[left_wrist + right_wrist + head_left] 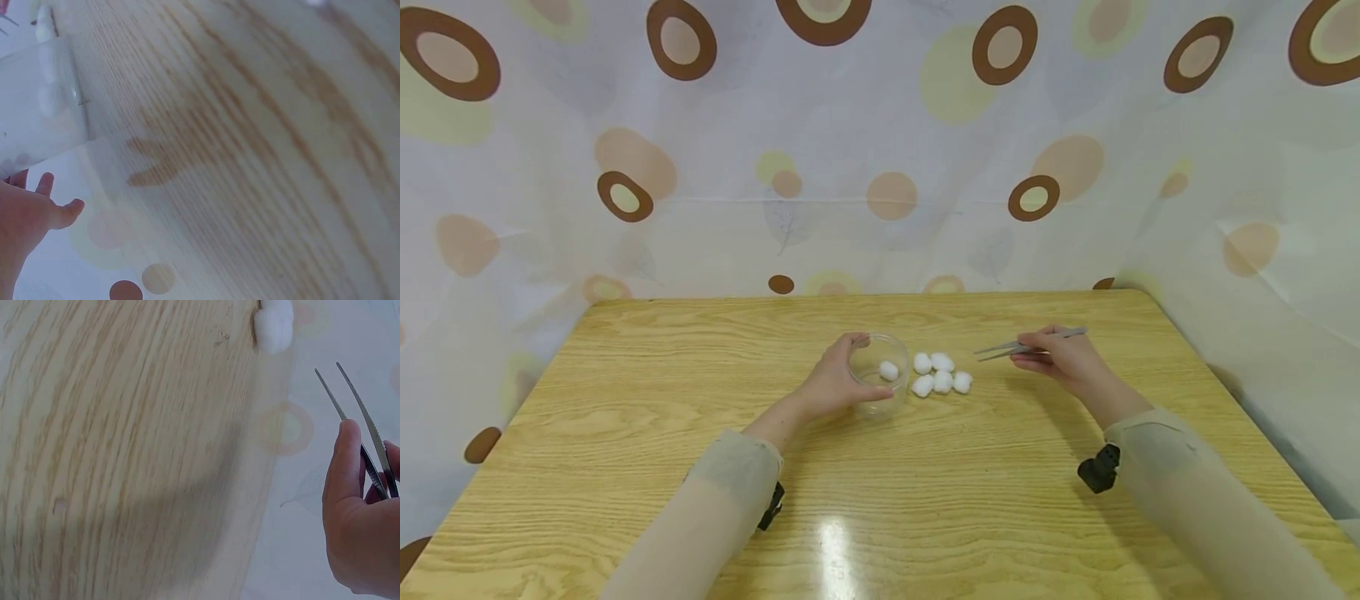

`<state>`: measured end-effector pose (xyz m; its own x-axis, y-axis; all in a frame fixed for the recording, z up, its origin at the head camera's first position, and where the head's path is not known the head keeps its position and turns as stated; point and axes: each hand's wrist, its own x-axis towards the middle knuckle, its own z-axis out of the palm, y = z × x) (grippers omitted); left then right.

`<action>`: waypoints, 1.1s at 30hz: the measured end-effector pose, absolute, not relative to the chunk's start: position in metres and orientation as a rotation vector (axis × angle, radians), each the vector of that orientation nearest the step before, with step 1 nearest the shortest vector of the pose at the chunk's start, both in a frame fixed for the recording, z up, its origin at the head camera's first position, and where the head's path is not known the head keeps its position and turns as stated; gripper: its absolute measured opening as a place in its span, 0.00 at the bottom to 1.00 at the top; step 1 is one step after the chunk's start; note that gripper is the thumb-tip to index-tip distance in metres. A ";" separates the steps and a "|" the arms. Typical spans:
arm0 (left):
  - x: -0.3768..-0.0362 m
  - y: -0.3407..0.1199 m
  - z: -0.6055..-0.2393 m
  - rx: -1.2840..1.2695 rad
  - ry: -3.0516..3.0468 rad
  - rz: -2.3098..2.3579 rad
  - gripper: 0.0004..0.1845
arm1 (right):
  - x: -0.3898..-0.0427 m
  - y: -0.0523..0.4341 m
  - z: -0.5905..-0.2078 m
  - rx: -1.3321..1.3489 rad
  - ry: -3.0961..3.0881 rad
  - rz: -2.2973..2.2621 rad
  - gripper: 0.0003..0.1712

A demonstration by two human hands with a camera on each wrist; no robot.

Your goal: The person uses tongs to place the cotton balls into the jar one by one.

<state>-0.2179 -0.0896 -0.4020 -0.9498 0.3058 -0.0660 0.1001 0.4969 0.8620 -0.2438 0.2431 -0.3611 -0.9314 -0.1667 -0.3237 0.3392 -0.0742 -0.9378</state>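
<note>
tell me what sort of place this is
Probably an indoor tabletop workspace, though which room can't be told: a wood-grain table is bordered by circle-patterned coverings, and white cotton-like balls lie beside a clear cup.

Cotton balls between cup and tweezers
</note>
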 end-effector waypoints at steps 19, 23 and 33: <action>-0.218 -0.090 -0.404 0.362 2.540 1.430 0.51 | -0.243 0.235 -0.380 0.179 2.008 -1.905 0.05; -0.219 -0.090 -0.403 0.368 2.537 1.434 0.51 | -0.243 0.232 -0.383 0.169 2.001 -1.910 0.04; -0.218 -0.090 -0.400 0.359 2.527 1.439 0.51 | -0.244 0.222 -0.385 0.161 2.053 -1.852 0.05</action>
